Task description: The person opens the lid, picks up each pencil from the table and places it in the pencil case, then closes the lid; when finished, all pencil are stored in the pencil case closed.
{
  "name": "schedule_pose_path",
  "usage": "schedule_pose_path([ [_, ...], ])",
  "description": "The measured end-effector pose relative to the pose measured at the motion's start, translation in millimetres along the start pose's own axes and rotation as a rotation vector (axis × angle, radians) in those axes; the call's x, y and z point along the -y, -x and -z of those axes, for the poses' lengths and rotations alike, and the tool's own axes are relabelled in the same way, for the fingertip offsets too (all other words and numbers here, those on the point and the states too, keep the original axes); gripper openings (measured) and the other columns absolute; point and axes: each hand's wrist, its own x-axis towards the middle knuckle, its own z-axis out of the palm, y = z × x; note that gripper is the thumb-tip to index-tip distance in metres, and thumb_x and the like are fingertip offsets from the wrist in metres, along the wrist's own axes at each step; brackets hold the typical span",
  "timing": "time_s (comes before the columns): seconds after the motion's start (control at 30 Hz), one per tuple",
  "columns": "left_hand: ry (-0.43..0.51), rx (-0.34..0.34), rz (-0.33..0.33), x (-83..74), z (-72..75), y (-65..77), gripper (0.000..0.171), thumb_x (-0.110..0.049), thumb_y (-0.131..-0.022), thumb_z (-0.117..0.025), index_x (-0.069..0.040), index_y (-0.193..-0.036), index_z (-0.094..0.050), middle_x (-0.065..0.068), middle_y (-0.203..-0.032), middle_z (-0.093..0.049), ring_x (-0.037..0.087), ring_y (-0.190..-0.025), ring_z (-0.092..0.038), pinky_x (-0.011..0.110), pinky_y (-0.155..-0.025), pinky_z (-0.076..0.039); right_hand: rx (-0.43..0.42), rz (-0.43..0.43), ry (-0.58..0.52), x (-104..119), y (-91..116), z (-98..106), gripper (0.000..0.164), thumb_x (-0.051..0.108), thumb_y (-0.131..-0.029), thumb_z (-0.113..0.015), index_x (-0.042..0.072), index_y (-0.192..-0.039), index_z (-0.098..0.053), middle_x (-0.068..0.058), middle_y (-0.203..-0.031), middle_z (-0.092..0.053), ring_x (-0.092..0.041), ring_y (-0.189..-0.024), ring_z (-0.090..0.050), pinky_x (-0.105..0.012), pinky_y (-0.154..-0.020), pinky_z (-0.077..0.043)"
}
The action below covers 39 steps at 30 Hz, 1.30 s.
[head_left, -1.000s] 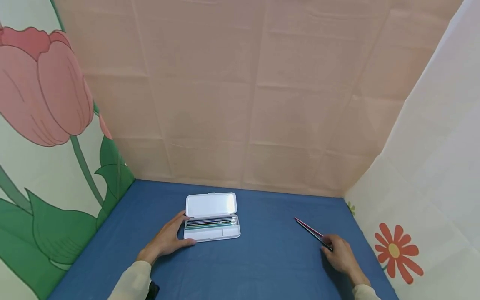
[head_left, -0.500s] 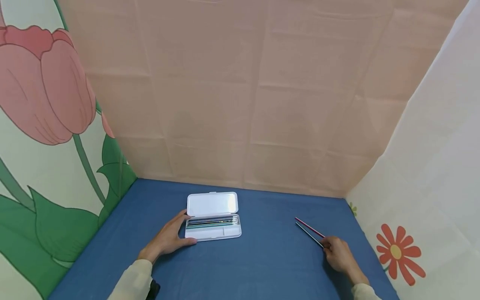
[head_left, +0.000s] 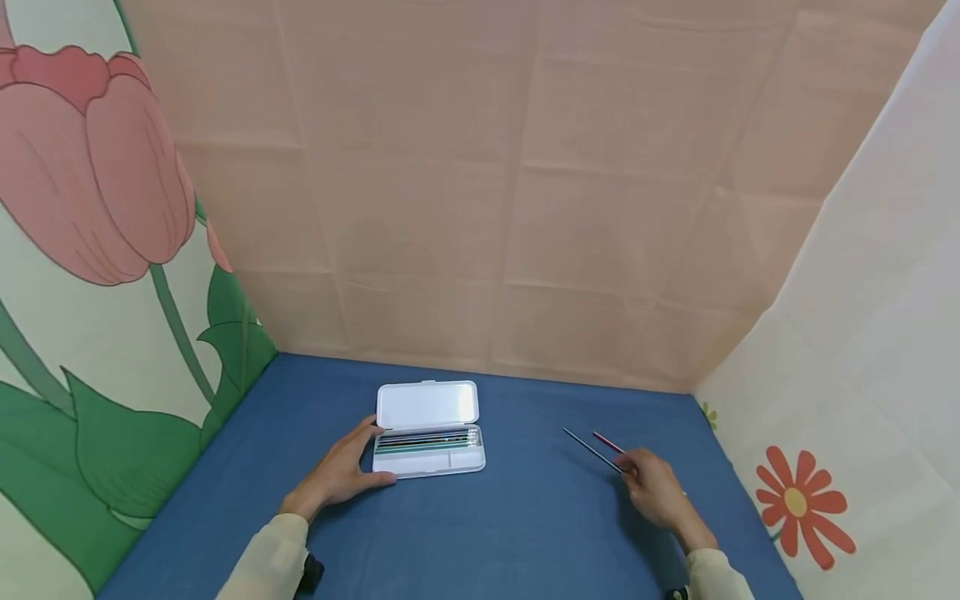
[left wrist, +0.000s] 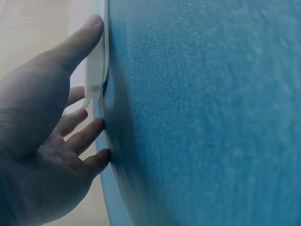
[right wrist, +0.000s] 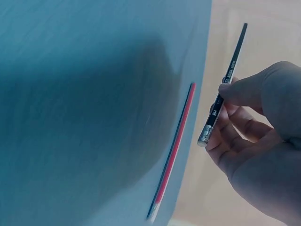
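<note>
A white pencil case [head_left: 467, 459] lies on the blue cloth with its lid [head_left: 427, 403] laid back. Several pencils [head_left: 420, 442] fill its back compartment. My left hand [head_left: 337, 471] holds the case's left end, thumb along the front edge and fingers at the hinge side. Between thumb and fingers, my right hand [head_left: 660, 492] pinches a dark pencil [right wrist: 215, 112] with silver lettering and a metal-banded end. It is raised over the cloth, its far end pointing to the back left. A red pencil [right wrist: 176, 146] lies on the cloth beside that hand, partly covered by it in the head view.
Blue cloth [head_left: 495, 542] covers the table. A tan hanging [head_left: 480, 183] rises along the back edge, with a tulip-print sheet [head_left: 112, 192] on the left and a white flower-print sheet [head_left: 862, 350] on the right.
The two pencils lay together at first. My right hand has since taken the dark one, lifted it and moved left, leaving the red one behind. My left hand stays at the case.
</note>
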Motion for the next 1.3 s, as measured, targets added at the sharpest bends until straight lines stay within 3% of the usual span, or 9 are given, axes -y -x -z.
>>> schedule_pose_path([
  [0.33, -0.01, 0.004, 0.007, -2.7, 2.0, -1.5, 0.1, -0.052, -0.089, -0.096, -0.005, -0.165, -0.051, 0.022, -0.186, -0.03, 0.054, -0.168, -0.036, 0.077, -0.131, -0.036, 0.042, 0.111, -0.063, 38, -24, -22, 0.023, -0.006, -0.103, -0.071, 0.009, -0.117, -0.081, -0.005, -0.106, -0.076, -0.012, -0.094, -0.066, -0.034, -0.082, -0.058],
  [0.6, -0.006, 0.006, 0.006, -2.5, 2.8, 0.3, 0.099, -0.051, -0.09, -0.096, -0.005, -0.165, -0.051, 0.022, -0.186, -0.029, 0.053, -0.169, -0.035, 0.077, -0.132, -0.035, 0.059, 0.208, -0.091, 65, -42, -44, 0.019, -0.005, -0.102, -0.074, 0.007, -0.115, -0.083, -0.005, -0.107, -0.078, -0.012, -0.094, -0.066, -0.033, -0.082, -0.059],
  [1.07, -0.003, 0.01, 0.015, -4.1, 3.6, 1.2, 0.099, -0.052, -0.089, -0.096, -0.006, -0.165, -0.051, 0.022, -0.186, -0.029, 0.053, -0.169, -0.035, 0.077, -0.132, -0.035, 0.159, 0.335, -0.132, 125, -79, -85, 0.021, -0.008, -0.101, -0.073, 0.003, -0.115, -0.084, -0.005, -0.1, -0.075, -0.012, -0.09, -0.062, -0.031, -0.08, -0.056],
  [1.3, -0.001, 0.013, 0.014, -4.1, 4.2, 1.2, 0.099, -0.052, -0.089, -0.096, -0.006, -0.165, -0.051, 0.022, -0.187, -0.029, 0.053, -0.169, -0.035, 0.077, -0.132, -0.035, 0.212, 0.344, -0.145, 149, -94, -100, 0.022, -0.005, -0.103, -0.072, 0.007, -0.115, -0.086, -0.004, -0.107, -0.079, -0.012, -0.093, -0.064, -0.032, -0.083, -0.057],
])
